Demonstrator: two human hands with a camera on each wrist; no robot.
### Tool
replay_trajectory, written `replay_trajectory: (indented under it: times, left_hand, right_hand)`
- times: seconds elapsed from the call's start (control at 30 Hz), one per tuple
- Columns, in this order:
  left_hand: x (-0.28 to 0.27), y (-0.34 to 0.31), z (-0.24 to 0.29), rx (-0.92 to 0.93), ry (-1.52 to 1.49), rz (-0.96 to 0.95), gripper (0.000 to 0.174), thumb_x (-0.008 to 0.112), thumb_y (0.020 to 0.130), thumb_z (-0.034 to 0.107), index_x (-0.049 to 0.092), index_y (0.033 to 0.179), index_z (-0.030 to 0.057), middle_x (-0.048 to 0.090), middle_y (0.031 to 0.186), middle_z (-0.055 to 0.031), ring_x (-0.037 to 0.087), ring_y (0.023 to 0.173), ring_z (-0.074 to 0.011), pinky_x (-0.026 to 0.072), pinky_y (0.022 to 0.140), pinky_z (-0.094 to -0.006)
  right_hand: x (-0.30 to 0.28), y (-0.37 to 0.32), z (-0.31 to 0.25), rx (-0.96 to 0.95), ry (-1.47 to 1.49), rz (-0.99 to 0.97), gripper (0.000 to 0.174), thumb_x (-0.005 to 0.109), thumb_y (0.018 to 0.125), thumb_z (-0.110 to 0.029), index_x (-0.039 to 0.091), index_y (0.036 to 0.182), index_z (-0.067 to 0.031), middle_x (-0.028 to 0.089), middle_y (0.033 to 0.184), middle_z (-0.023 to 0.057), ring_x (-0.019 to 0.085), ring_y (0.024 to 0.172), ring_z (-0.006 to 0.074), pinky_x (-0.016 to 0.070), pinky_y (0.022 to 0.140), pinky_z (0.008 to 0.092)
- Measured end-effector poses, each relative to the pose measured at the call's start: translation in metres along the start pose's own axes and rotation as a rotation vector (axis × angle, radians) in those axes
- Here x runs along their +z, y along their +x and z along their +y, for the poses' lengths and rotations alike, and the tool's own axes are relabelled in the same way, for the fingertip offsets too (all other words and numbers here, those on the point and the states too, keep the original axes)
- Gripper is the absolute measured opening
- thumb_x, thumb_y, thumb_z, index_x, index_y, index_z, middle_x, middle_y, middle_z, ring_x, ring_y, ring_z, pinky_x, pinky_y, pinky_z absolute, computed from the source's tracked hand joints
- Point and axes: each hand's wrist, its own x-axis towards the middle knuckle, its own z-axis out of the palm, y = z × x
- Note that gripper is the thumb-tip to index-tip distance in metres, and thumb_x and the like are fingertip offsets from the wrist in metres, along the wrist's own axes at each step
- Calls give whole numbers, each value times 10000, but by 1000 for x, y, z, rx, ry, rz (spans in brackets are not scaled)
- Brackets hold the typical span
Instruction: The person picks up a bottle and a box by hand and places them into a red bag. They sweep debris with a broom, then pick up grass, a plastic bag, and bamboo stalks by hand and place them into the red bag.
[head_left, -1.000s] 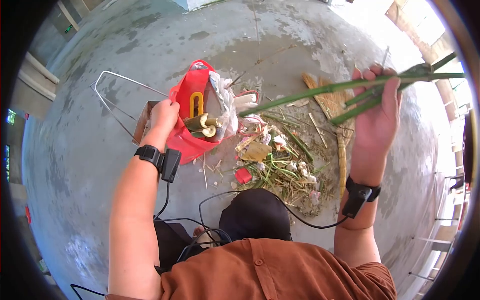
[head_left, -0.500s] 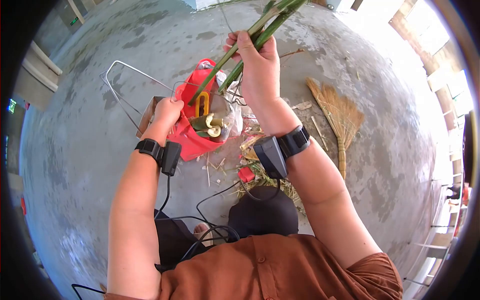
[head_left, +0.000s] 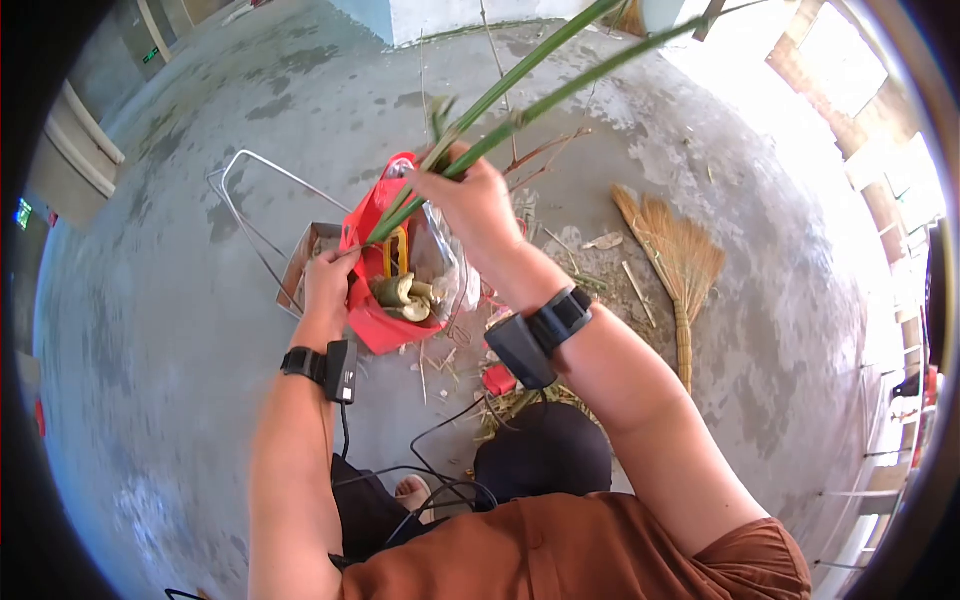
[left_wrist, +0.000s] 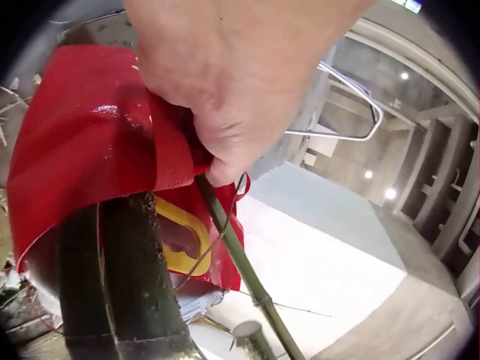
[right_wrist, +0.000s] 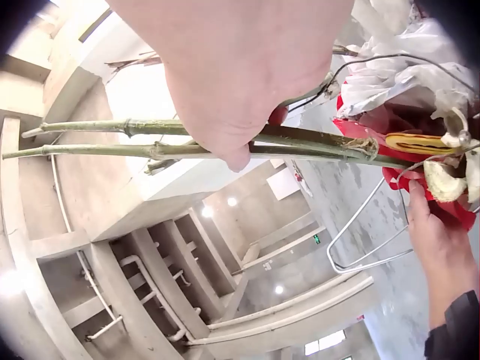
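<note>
My left hand (head_left: 328, 285) grips the left edge of a red bag (head_left: 385, 330), its fingers curled on the red material. With my right hand (head_left: 475, 205) I hold several thin green bamboo stalks (head_left: 560, 95). Their lower ends reach into the bag's mouth, while the long ends slant up and away to the right. Inside the bag are thick cut bamboo pieces (left_wrist: 135, 270) and a tool with a yellow handle (left_wrist: 196, 236). In the right wrist view, the thumb presses against the stalks (right_wrist: 90, 148). A thin twig crosses in front of the bag's opening.
A straw broom (head_left: 670, 245) lies on the concrete floor to the right. Left of the bag stands a box-like pan (head_left: 295, 265) with a bent metal handle (head_left: 235, 195). Plant scraps and a small red piece (head_left: 498, 378) lie near the knee.
My right hand has swung the stalks from the far right over to the bag and lowered their ends into it. The left hand has kept its grip on the bag's edge.
</note>
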Motion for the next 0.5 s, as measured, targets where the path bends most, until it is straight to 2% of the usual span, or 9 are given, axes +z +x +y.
replay_trajectory:
  times: [0.13,0.23,0.37,0.43,0.47,0.5]
  left_hand:
    - [1,7,-4,-11,0,18,221,672,941,111,665,1106,-35,693,999,-69,657,856,-138,535,760,-286]
    - [-1,12,-7,-10,32,29,228,665,937,94,661,1120,-42,693,1033,-80,658,870,-149,546,786,-286]
    - [0,8,-6,-6,-45,37,222,694,920,116,691,1075,-43,705,993,-81,642,852,-129,516,753,-271]
    - [-7,14,-12,38,-4,12,221,691,921,115,699,1069,-48,710,976,-82,637,824,-125,520,753,-272]
    - [-10,17,-14,39,-3,15,221,691,921,115,699,1069,-48,710,976,-82,637,824,-125,520,753,-272]
    - [-11,19,-14,35,7,10,224,692,919,127,705,1054,-51,713,948,-82,634,805,-124,516,743,-276]
  right_hand:
    - [8,-1,-1,10,-177,-45,262,751,848,-249,693,939,-11,685,781,64,614,729,131,507,704,323]
    - [9,3,5,171,-450,19,331,709,826,-316,697,862,12,670,702,155,658,685,258,520,686,390]
    - [7,11,26,111,-438,18,342,706,832,-324,703,891,12,694,742,166,684,721,290,525,706,404]
    - [11,12,27,118,-421,24,380,736,843,-355,694,843,22,630,660,79,598,646,180,491,641,379]
    - [11,13,28,117,-419,22,380,736,843,-355,694,843,22,630,660,79,598,646,180,491,641,379]
    - [10,13,26,143,-482,-54,404,736,836,-383,698,922,10,669,823,152,642,795,270,510,749,401]
